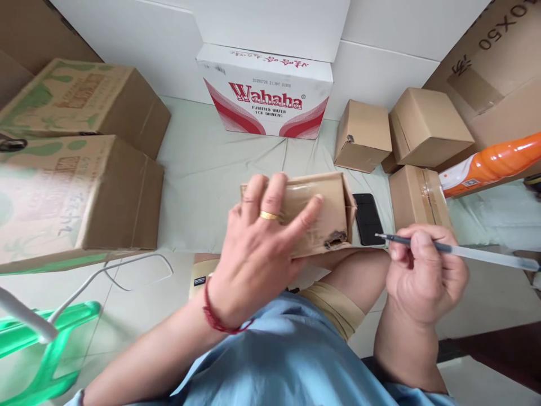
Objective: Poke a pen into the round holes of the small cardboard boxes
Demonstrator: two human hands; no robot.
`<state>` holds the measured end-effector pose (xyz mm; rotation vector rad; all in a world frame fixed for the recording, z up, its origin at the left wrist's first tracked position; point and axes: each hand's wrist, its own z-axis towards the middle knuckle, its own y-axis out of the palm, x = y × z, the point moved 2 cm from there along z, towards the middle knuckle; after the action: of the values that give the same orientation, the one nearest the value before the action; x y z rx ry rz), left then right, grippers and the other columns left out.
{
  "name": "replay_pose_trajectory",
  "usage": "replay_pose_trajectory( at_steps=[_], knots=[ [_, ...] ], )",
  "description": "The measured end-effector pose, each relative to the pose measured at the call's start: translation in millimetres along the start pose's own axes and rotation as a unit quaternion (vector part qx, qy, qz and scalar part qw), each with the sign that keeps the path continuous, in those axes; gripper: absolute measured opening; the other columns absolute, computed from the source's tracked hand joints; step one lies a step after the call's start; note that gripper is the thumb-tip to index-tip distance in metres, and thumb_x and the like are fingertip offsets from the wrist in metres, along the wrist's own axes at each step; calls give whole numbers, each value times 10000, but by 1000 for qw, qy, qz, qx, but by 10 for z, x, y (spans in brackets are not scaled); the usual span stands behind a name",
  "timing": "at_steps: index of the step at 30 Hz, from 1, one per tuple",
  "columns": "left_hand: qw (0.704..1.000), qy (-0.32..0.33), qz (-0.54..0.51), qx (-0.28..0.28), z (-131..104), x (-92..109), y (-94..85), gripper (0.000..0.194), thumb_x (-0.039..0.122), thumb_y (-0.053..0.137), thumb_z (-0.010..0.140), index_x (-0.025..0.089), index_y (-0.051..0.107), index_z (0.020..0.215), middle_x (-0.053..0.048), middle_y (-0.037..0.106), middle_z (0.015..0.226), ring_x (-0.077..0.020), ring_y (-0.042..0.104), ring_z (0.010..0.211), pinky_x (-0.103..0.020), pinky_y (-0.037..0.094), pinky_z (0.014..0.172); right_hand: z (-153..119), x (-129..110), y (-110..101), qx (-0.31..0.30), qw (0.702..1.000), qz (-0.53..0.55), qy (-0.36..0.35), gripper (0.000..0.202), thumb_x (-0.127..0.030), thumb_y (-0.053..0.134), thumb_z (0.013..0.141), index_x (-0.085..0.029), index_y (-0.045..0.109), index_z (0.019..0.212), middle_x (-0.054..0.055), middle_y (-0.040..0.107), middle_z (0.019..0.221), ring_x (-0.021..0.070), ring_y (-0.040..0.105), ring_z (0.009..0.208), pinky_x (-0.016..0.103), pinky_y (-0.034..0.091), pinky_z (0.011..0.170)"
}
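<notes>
Evidently, the left hand gripped a torn brown cardboard box, while the right hand pinched a slim black-and-translucent pen; steadying the box seemed wise.

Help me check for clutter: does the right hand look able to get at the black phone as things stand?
Probably yes: the right hand is close by, and the black phone lies mostly uncovered. The pen in that hand may hamper a grasp, though.
</notes>
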<state>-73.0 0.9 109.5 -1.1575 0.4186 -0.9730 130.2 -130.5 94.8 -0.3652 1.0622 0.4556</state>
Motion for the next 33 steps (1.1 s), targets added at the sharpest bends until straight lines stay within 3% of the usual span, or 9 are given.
replay_pose_trajectory(
  at_steps=[3, 5, 8, 11, 16, 19, 22, 27, 33],
  knots=[
    [998, -34, -42, 20, -92, -342, -177, 890, 270, 875, 715, 281, 550, 1544, -203, 426, 1621, -520, 460, 1472, -652, 486, 1171, 58, 262, -46, -53, 994, 0, 99, 247, -449, 675, 1018, -209, 687, 1075, -23, 646, 752, 102, 530, 547, 214, 370, 490],
    [993, -91, -73, 25, -221, -554, -308, 846, 379, 763, 812, 303, 476, 1604, -153, 480, 1582, -463, 518, 1437, -600, 528, 1159, 61, 538, -23, -165, 968, -27, 186, 349, -551, 648, 1015, -209, 665, 1083, -27, 645, 761, 105, 500, 541, 223, 370, 497],
    [980, -182, -79, 25, -445, -742, -474, 859, 523, 656, 862, 393, 373, 1662, -61, 532, 1569, -449, 547, 1432, -611, 527, 1163, -14, 983, 136, -358, 892, -118, 248, 491, -666, 632, 957, -221, 556, 763, -60, 505, 622, 114, 432, 563, 240, 330, 528],
    [973, -222, -60, 17, -578, -802, -547, 818, 567, 656, 846, 434, 432, 1621, -19, 557, 1573, -450, 558, 1444, -624, 511, 1186, -74, 1309, 393, -420, 842, -253, 225, 540, -624, 608, 934, -255, 379, 612, -77, 344, 551, 117, 363, 567, 254, 277, 546],
    [979, -196, -40, 49, -463, -865, -503, 751, 631, 662, 845, 323, 594, 1527, -100, 537, 1586, -461, 526, 1476, -620, 476, 1207, 73, 1467, 643, -370, 835, -357, 193, 324, -482, 574, 969, -217, 664, 805, -1, 571, 638, 192, 533, 681, 292, 381, 666],
    [987, -146, -28, 66, -239, -851, -459, 752, 571, 707, 868, 291, 574, 1553, -122, 498, 1619, -457, 476, 1511, -618, 422, 1250, 232, 1464, 463, -262, 851, -431, 145, 463, -470, 535, 997, -158, 678, 1308, 132, 744, 998, 298, 646, 990, 374, 474, 881],
    [991, -90, -2, 103, 49, -772, -380, 678, 465, 775, 870, 294, 606, 1504, -122, 456, 1653, -449, 457, 1509, -644, 386, 1268, 242, 1489, 143, -153, 834, -523, 89, 718, -507, 585, 966, -77, 531, 1540, 267, 658, 1384, 409, 556, 1287, 501, 447, 1072],
    [997, 20, -46, 65, 595, -674, 67, 678, 470, 851, 828, 251, 651, 1438, -175, 422, 1659, -480, 385, 1518, -680, 350, 1246, -29, 1642, -217, -177, 786, -579, 124, 862, -588, 571, 974, -43, 422, 1625, 315, 481, 1613, 481, 444, 1436, 583, 428, 1121],
    [987, 134, -87, 12, 968, -689, 464, 636, 512, 861, 810, 250, 708, 1369, -202, 386, 1685, -524, 319, 1539, -685, 352, 1213, -52, 1706, -322, -146, 774, -602, 133, 857, -591, 603, 966, 27, 488, 1549, 361, 569, 1469, 500, 541, 1299, 581, 424, 1102]
  ],
)
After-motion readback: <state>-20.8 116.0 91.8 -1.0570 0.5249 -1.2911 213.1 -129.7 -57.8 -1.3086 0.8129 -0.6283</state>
